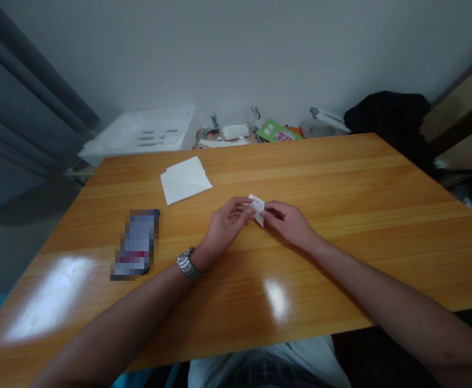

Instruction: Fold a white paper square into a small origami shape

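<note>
Between my two hands is a small piece of folded white paper (257, 207), held just over the middle of the wooden table (333, 183). My left hand (230, 218), with a metal watch (188, 264) at its wrist, pinches the paper's left side between thumb and fingers. On the other side, my right hand (288, 220) grips the right edge with thumb and forefinger. Part of the paper is hidden behind the fingertips. Beyond my left hand lies a small stack of white paper sheets (185, 180).
A phone (136, 243), its screen blurred out, lies left of my left forearm. Past the table's far edge stand a white plastic tray (143, 129), a green booklet (277, 131) and a clear container (323, 125). Dark cloth (385, 116) is heaped at the back right.
</note>
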`<state>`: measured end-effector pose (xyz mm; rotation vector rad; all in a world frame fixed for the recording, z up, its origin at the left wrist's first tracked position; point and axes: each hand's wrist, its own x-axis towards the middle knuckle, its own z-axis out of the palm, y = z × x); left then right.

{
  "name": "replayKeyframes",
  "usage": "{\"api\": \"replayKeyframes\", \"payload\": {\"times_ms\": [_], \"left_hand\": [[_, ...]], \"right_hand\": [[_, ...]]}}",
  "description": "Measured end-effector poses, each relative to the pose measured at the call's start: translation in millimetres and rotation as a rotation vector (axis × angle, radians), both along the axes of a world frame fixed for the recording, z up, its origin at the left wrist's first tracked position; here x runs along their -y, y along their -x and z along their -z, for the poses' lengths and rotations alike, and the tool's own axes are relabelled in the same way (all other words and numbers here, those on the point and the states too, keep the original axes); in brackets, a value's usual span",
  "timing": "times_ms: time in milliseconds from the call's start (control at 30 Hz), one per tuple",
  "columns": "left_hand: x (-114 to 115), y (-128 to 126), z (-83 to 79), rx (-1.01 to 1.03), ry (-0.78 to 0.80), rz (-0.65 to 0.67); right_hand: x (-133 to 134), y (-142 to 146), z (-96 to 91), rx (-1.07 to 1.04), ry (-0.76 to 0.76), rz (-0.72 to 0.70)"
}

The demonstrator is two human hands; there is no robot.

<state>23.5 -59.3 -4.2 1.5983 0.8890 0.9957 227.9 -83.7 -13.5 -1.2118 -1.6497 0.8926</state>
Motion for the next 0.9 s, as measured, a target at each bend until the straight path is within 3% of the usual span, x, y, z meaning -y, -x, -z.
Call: {"api": "replayKeyframes", "payload": {"times_ms": [200, 433, 600, 900], "left_hand": [[-5.2, 0.0, 3.1, -0.074, -0.112, -0.199], [-3.2, -1.1, 3.6, -0.023, -0.002, -0.017], [-2.8, -1.7, 4.2, -0.012, 0.001, 0.004], [-1.9, -3.1, 9.6, -0.03, 0.019, 0.044]], "right_hand": [[-0.6, -0.4, -1.5, -0.071, 0.075, 0.005], [4.4, 3.2, -7.1, -0.158, 0.129, -0.029], [5.4, 5.1, -8.5, -0.228, 0.139, -0.048], [6.4, 4.1, -5.0, -0.166, 0.148, 0.001]]}}
